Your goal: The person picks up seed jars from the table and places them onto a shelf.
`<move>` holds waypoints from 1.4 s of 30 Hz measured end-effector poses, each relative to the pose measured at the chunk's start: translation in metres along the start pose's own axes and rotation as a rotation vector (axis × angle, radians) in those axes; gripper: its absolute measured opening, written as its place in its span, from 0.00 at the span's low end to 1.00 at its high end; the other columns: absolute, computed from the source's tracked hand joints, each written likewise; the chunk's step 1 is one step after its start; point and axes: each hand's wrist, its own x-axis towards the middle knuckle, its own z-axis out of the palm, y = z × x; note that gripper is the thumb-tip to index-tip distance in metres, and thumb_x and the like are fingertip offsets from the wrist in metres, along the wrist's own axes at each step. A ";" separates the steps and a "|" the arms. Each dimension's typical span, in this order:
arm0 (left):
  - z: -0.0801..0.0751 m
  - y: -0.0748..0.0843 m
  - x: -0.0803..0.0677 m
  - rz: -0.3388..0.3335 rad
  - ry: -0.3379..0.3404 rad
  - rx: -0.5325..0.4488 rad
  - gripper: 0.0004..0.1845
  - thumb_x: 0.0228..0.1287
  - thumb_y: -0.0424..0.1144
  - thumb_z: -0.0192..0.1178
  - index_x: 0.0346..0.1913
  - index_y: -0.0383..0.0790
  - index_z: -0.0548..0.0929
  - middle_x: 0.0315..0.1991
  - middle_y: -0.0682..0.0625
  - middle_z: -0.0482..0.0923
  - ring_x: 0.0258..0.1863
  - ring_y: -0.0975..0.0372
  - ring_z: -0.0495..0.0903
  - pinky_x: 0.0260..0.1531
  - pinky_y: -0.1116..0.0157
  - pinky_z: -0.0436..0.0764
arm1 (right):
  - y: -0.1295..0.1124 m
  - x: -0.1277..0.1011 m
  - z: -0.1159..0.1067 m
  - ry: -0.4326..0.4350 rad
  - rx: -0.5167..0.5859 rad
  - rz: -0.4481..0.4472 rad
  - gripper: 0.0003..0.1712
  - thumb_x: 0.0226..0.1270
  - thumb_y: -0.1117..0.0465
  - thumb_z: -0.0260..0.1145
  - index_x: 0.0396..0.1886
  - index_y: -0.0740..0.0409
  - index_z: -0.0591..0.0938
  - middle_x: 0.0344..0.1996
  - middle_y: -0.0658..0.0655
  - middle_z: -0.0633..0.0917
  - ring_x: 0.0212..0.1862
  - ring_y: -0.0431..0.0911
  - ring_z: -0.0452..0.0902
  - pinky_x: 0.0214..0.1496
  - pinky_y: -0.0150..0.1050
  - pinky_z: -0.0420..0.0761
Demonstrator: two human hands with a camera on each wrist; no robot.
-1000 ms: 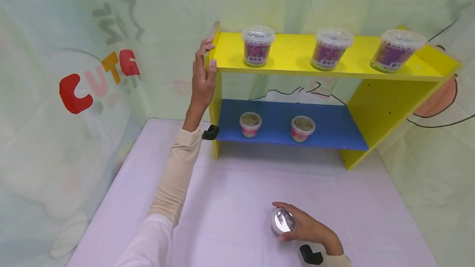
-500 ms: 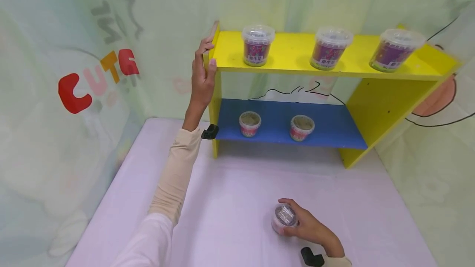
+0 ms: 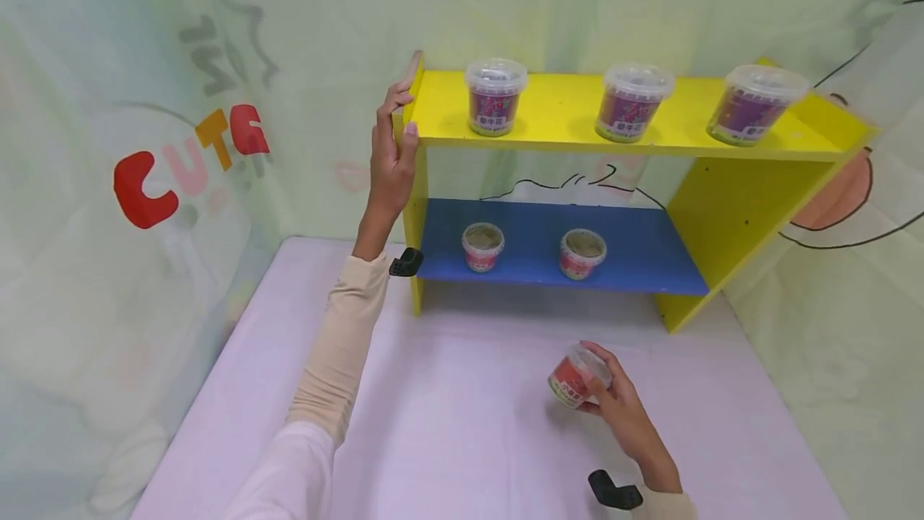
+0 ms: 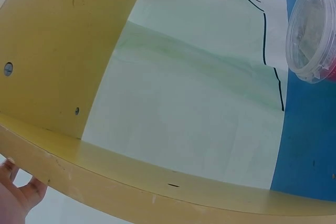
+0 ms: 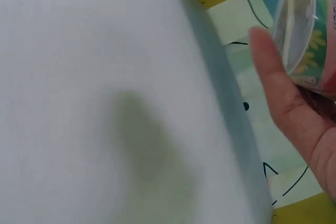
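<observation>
Painted wood, clear plastic, soft cloth

The right hand (image 3: 621, 408) grips a small tub (image 3: 577, 378) of glossy clear plastic with a paper label; the left hand (image 3: 392, 155) holds the shelf (image 3: 577, 115), matt-painted wood; below, the tablecloth (image 3: 447, 408) looks smooth and matt.

Both arms wear long, close-fitting cream-beige sleeves (image 3: 339, 343), ribbed near the cuff, with a small black device (image 3: 406, 262) strapped at each wrist.

Right hand (image 3: 621, 412) holds small tub (image 3: 577, 377); left hand (image 3: 392, 159) grips shelf (image 3: 563, 115).
</observation>
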 end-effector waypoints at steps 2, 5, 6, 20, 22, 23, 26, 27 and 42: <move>-0.001 0.010 0.003 0.019 0.006 -0.017 0.18 0.70 0.32 0.41 0.59 0.26 0.62 0.69 0.33 0.61 0.69 0.53 0.61 0.53 0.65 0.64 | -0.002 0.002 -0.003 0.008 0.066 -0.015 0.30 0.79 0.57 0.47 0.76 0.53 0.54 0.62 0.52 0.64 0.51 0.31 0.74 0.46 0.39 0.85; -0.003 0.027 0.007 0.028 0.015 -0.051 0.18 0.68 0.29 0.40 0.57 0.21 0.62 0.67 0.27 0.61 0.67 0.44 0.63 0.55 0.65 0.64 | -0.005 0.004 -0.006 0.005 0.174 -0.049 0.30 0.80 0.57 0.45 0.77 0.53 0.52 0.61 0.47 0.64 0.54 0.33 0.73 0.48 0.36 0.83; -0.003 0.033 0.008 0.027 0.019 -0.062 0.18 0.67 0.27 0.40 0.56 0.19 0.61 0.66 0.26 0.61 0.64 0.40 0.63 0.54 0.66 0.64 | -0.006 0.005 -0.007 0.006 0.199 -0.057 0.30 0.80 0.58 0.45 0.77 0.53 0.52 0.60 0.46 0.65 0.54 0.33 0.73 0.48 0.35 0.83; -0.003 0.039 0.011 0.026 0.005 -0.073 0.18 0.67 0.25 0.41 0.57 0.18 0.61 0.66 0.25 0.60 0.64 0.40 0.64 0.62 0.61 0.69 | -0.024 0.027 -0.034 0.294 0.167 0.014 0.40 0.69 0.60 0.63 0.74 0.45 0.54 0.55 0.40 0.66 0.55 0.35 0.66 0.47 0.20 0.78; -0.003 0.039 0.011 0.015 0.006 -0.061 0.18 0.67 0.25 0.41 0.57 0.18 0.61 0.66 0.25 0.60 0.69 0.42 0.61 0.67 0.57 0.65 | -0.031 0.036 -0.047 0.360 0.211 -0.037 0.38 0.68 0.63 0.64 0.71 0.47 0.56 0.55 0.41 0.67 0.56 0.36 0.67 0.47 0.19 0.77; -0.003 0.039 0.010 0.003 0.004 -0.055 0.17 0.67 0.25 0.41 0.57 0.19 0.62 0.67 0.25 0.60 0.70 0.43 0.60 0.67 0.58 0.64 | -0.035 0.041 -0.054 0.388 0.239 -0.061 0.37 0.67 0.64 0.64 0.69 0.47 0.57 0.55 0.41 0.67 0.57 0.36 0.66 0.48 0.18 0.76; -0.004 0.040 0.009 -0.018 -0.003 -0.043 0.17 0.69 0.26 0.40 0.57 0.19 0.62 0.68 0.26 0.59 0.72 0.43 0.58 0.69 0.61 0.61 | -0.044 0.056 -0.077 0.437 0.225 -0.110 0.36 0.65 0.63 0.66 0.67 0.45 0.58 0.57 0.40 0.67 0.60 0.38 0.64 0.50 0.16 0.74; -0.004 0.040 0.008 -0.023 -0.007 -0.038 0.16 0.69 0.26 0.40 0.57 0.19 0.62 0.68 0.26 0.59 0.72 0.43 0.57 0.67 0.63 0.61 | -0.045 0.061 -0.085 0.445 0.200 -0.122 0.36 0.65 0.63 0.66 0.67 0.46 0.59 0.57 0.41 0.67 0.62 0.39 0.63 0.52 0.17 0.73; -0.003 0.040 0.003 -0.024 -0.008 -0.063 0.17 0.68 0.26 0.40 0.57 0.19 0.61 0.67 0.25 0.59 0.69 0.42 0.60 0.68 0.60 0.63 | -0.024 0.103 -0.148 0.437 -0.327 -0.080 0.46 0.70 0.51 0.61 0.78 0.58 0.48 0.75 0.69 0.56 0.73 0.66 0.54 0.76 0.52 0.56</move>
